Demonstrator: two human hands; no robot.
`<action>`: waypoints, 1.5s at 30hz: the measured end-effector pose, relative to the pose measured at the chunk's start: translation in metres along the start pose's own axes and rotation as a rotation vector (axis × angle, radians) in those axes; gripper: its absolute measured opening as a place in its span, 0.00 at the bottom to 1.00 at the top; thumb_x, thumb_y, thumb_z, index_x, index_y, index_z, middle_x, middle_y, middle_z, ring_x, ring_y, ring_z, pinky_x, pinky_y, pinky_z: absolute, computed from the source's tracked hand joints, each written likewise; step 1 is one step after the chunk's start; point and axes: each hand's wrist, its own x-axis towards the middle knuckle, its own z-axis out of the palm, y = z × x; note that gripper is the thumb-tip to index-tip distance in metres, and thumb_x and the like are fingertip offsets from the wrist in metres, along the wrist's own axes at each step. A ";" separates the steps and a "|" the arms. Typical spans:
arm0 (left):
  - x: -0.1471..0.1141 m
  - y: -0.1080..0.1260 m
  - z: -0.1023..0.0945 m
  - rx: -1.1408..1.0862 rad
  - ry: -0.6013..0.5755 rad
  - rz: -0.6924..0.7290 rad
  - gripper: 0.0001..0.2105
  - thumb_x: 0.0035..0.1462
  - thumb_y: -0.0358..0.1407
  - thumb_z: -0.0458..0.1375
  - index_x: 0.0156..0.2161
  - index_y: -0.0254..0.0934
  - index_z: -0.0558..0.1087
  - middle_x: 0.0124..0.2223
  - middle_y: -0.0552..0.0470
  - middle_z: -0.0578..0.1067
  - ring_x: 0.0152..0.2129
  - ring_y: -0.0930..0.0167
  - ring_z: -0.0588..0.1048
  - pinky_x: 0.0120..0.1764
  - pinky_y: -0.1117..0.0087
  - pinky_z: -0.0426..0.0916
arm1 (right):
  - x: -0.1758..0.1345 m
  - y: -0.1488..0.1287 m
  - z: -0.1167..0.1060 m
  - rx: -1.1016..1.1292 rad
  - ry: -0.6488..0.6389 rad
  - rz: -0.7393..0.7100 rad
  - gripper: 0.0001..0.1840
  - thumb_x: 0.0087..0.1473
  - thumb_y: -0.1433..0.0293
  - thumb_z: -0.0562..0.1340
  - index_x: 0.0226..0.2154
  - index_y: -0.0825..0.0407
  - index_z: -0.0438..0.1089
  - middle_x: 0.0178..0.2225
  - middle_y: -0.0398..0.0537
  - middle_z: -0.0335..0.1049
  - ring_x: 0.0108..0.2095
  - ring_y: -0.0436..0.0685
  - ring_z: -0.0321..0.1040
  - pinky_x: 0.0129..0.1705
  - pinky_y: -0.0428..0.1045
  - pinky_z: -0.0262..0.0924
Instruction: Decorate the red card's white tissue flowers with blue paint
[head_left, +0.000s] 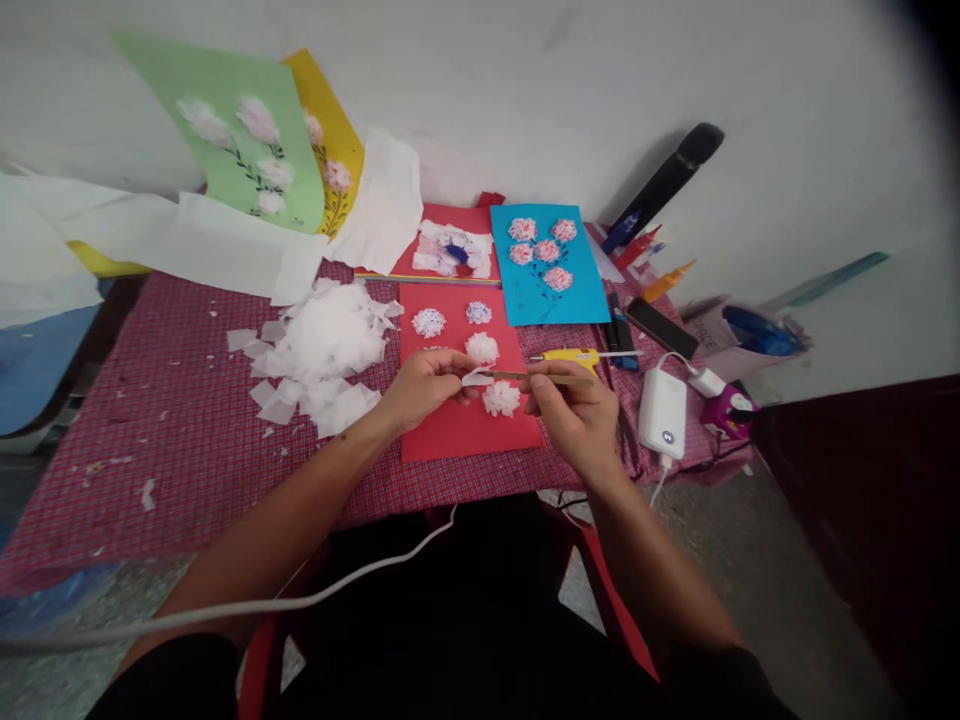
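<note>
Over the red card (457,435), my left hand (427,385) is closed, pinching a small white tissue paper piece (478,379). That piece meets the dark tip of a thin brown stick (514,376), which may be a brush. My right hand (574,410) is closed around the stick, its far end sticking out past the fingers. Several tissue flowers lie on the card: a purple-flecked one (428,322), a smaller purple-flecked one (478,312) and a white one (501,398). Left of the card spreads a heap of white tissue squares (330,335).
A yellow glue gun (571,356) lies right of the card, near a black phone (661,328) and a white power bank (663,412) with cables. Behind are a blue flower card (555,300) and a green one (195,90). A white cable (337,585) crosses my lap.
</note>
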 end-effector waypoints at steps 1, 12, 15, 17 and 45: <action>0.002 -0.001 0.002 -0.011 -0.017 0.000 0.12 0.48 0.27 0.63 0.40 0.34 0.79 0.32 0.50 0.82 0.27 0.72 0.80 0.34 0.71 0.75 | 0.006 -0.005 -0.004 -0.049 -0.029 -0.014 0.09 0.64 0.63 0.63 0.40 0.49 0.76 0.30 0.44 0.78 0.24 0.51 0.71 0.26 0.48 0.66; 0.017 -0.006 0.016 0.306 -0.022 0.132 0.07 0.56 0.37 0.66 0.38 0.36 0.80 0.29 0.53 0.79 0.24 0.74 0.76 0.28 0.74 0.67 | 0.050 -0.040 -0.012 -0.347 -0.257 -0.262 0.09 0.61 0.70 0.61 0.28 0.48 0.72 0.32 0.46 0.78 0.33 0.55 0.74 0.39 0.52 0.66; 0.019 -0.005 0.016 0.304 -0.024 0.140 0.07 0.56 0.38 0.66 0.38 0.36 0.80 0.29 0.53 0.78 0.24 0.75 0.75 0.28 0.74 0.67 | 0.053 -0.036 -0.012 -0.297 -0.225 -0.180 0.08 0.58 0.71 0.62 0.28 0.49 0.73 0.31 0.44 0.77 0.30 0.52 0.71 0.35 0.51 0.65; 0.017 -0.005 0.017 0.244 -0.049 0.115 0.07 0.55 0.37 0.67 0.36 0.35 0.80 0.29 0.53 0.79 0.24 0.74 0.76 0.30 0.74 0.69 | 0.054 -0.030 -0.014 -0.177 -0.211 -0.054 0.05 0.58 0.71 0.63 0.31 0.49 0.74 0.28 0.43 0.75 0.25 0.51 0.68 0.29 0.49 0.63; -0.004 -0.009 0.032 0.641 0.046 0.532 0.15 0.69 0.35 0.55 0.56 0.37 0.75 0.53 0.42 0.80 0.49 0.64 0.78 0.53 0.60 0.73 | 0.011 -0.012 -0.005 0.165 -0.007 0.079 0.12 0.60 0.58 0.67 0.36 0.50 0.74 0.24 0.41 0.74 0.23 0.51 0.72 0.27 0.48 0.70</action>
